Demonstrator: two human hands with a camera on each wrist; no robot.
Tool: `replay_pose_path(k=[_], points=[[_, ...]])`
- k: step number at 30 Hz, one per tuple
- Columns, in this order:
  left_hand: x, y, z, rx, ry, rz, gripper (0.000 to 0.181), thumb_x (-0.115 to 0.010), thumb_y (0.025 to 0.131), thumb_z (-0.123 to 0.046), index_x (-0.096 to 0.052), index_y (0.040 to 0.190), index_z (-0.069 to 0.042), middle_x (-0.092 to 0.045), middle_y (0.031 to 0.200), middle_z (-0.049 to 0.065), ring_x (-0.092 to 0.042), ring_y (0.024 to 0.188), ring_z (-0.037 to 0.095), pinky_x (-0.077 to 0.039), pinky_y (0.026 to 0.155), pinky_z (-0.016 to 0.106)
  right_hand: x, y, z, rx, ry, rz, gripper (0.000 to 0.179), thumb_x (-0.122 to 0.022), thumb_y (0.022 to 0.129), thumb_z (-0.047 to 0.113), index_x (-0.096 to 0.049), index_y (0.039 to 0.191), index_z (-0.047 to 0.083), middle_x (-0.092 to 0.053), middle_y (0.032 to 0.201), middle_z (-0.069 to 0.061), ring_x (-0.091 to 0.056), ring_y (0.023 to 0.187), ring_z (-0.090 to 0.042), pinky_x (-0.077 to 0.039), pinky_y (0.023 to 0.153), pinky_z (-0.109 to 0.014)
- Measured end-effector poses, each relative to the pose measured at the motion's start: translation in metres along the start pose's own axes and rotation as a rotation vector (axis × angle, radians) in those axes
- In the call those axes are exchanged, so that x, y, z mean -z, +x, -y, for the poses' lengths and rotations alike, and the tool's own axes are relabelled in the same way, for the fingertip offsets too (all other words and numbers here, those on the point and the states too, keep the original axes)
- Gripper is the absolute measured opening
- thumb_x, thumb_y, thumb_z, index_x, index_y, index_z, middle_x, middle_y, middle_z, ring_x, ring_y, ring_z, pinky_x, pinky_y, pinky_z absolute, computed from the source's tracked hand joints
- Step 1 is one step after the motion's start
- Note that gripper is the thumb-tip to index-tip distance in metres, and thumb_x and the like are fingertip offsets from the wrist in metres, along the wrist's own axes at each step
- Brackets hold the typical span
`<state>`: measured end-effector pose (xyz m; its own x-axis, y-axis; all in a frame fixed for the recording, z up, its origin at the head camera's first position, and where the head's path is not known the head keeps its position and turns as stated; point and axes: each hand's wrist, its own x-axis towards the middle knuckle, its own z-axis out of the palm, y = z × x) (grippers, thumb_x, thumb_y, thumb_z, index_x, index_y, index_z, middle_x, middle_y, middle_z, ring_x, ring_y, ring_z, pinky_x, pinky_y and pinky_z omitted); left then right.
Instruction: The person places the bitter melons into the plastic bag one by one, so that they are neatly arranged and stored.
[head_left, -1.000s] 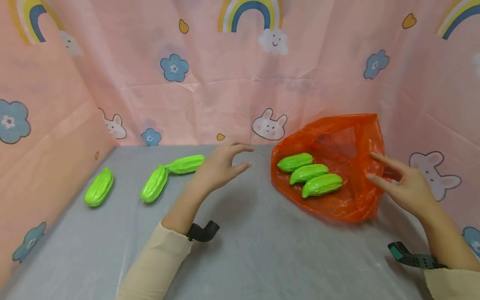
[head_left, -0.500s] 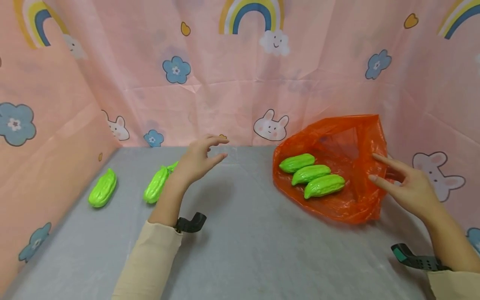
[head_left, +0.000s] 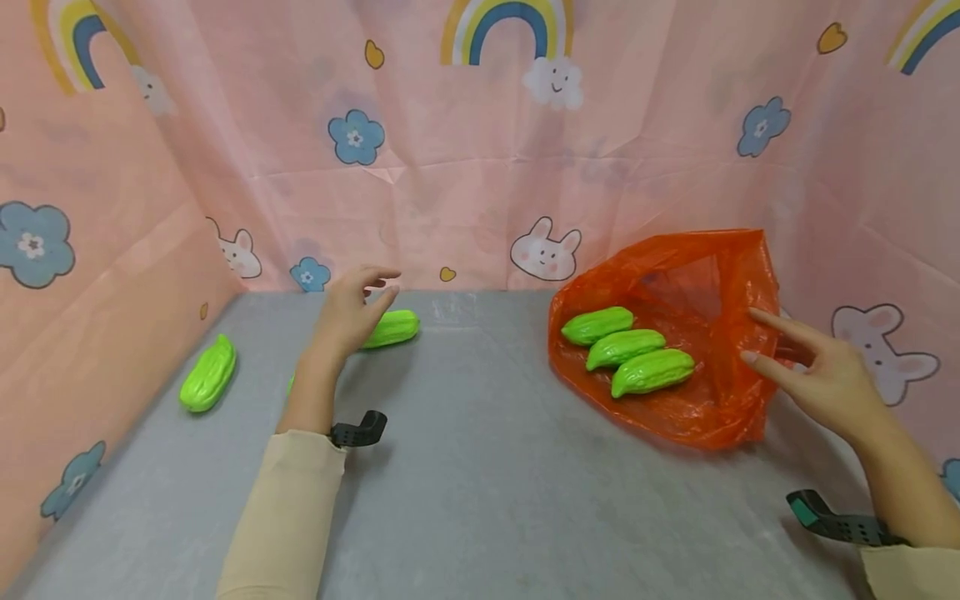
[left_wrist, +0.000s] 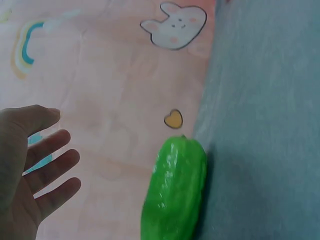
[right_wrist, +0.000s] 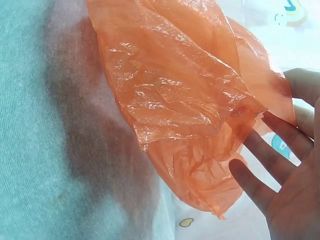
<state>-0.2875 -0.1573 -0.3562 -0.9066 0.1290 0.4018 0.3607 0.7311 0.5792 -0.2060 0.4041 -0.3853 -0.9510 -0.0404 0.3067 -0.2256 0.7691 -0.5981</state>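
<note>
My left hand (head_left: pixel 348 312) hovers over the back left of the table, fingers loosely bent and holding nothing. Just beyond its thumb lies a green bitter melon (head_left: pixel 393 329), large in the left wrist view (left_wrist: pixel 175 187). A second bitter melon (head_left: pixel 290 385) is almost wholly hidden behind the left forearm. Farther left lies another bitter melon (head_left: pixel 208 375). On the right, an orange plastic bag (head_left: pixel 731 408) lies with its mouth spread, three bitter melons (head_left: pixel 652 372) resting inside. My right hand (head_left: pixel 832 379) holds the bag's right edge between thumb and fingers.
A grey cloth covers the table (head_left: pixel 480 483). Pink printed curtain (head_left: pixel 450 200) walls stand at the back and both sides. Black wrist-worn mounts (head_left: pixel 360 431) sit on both wrists.
My left hand has moved left, away from the bag's side to above the melons on the left, now covering one with the forearm. The right hand stays on the bag.
</note>
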Motion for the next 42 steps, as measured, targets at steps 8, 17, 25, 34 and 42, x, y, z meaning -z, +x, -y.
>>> replay_pose_path(k=[8, 17, 25, 34, 42], points=[[0.001, -0.003, 0.024, 0.083, 0.019, -0.012, 0.032, -0.058, 0.103, -0.018, -0.065, 0.133, -0.009, -0.062, 0.139, 0.015, -0.060, 0.124, 0.035, -0.047, 0.107, 0.054, 0.000, -0.001, 0.002, 0.001, 0.010, -0.010, 0.061, -0.073, 0.094, 0.026, -0.050, 0.150, 0.021, -0.049, 0.132, 0.033, -0.043, 0.091, 0.028, -0.045, 0.064, -0.002], [-0.006, -0.003, 0.043, 0.214, 0.066, 0.176, 0.044, -0.049, 0.106, -0.027, -0.053, 0.147, -0.013, -0.052, 0.151, 0.018, -0.055, 0.128, 0.041, -0.044, 0.106, 0.059, -0.002, 0.000, 0.001, 0.015, 0.024, -0.012, 0.060, -0.073, 0.093, 0.024, -0.052, 0.149, 0.018, -0.046, 0.119, 0.044, -0.045, 0.090, 0.027, -0.046, 0.063, -0.002], [-0.014, -0.007, 0.049, 0.277, 0.054, 0.209, 0.042, -0.046, 0.107, -0.022, -0.054, 0.146, -0.009, -0.054, 0.150, 0.018, -0.051, 0.137, 0.041, -0.042, 0.113, 0.058, -0.002, 0.002, 0.003, 0.039, 0.035, -0.027, 0.058, -0.073, 0.093, 0.022, -0.054, 0.148, 0.019, -0.053, 0.129, 0.037, -0.047, 0.089, 0.027, -0.046, 0.064, -0.002], [-0.013, -0.006, 0.048, 0.250, 0.010, 0.164, 0.039, -0.057, 0.103, -0.018, -0.060, 0.139, -0.006, -0.065, 0.136, 0.018, -0.062, 0.124, 0.039, -0.049, 0.105, 0.053, -0.001, 0.001, 0.003, 0.018, 0.029, -0.015, 0.058, -0.072, 0.094, 0.024, -0.053, 0.149, 0.021, -0.055, 0.133, 0.030, -0.046, 0.090, 0.026, -0.047, 0.063, -0.003], [-0.016, -0.003, 0.049, 0.260, -0.078, 0.176, 0.045, -0.068, 0.096, -0.021, -0.061, 0.138, -0.006, -0.067, 0.133, 0.017, -0.064, 0.121, 0.038, -0.053, 0.101, 0.049, -0.001, -0.001, 0.001, -0.009, 0.006, 0.002, 0.060, -0.071, 0.095, 0.027, -0.050, 0.151, 0.020, -0.049, 0.131, 0.034, -0.044, 0.090, 0.026, -0.046, 0.063, -0.004]])
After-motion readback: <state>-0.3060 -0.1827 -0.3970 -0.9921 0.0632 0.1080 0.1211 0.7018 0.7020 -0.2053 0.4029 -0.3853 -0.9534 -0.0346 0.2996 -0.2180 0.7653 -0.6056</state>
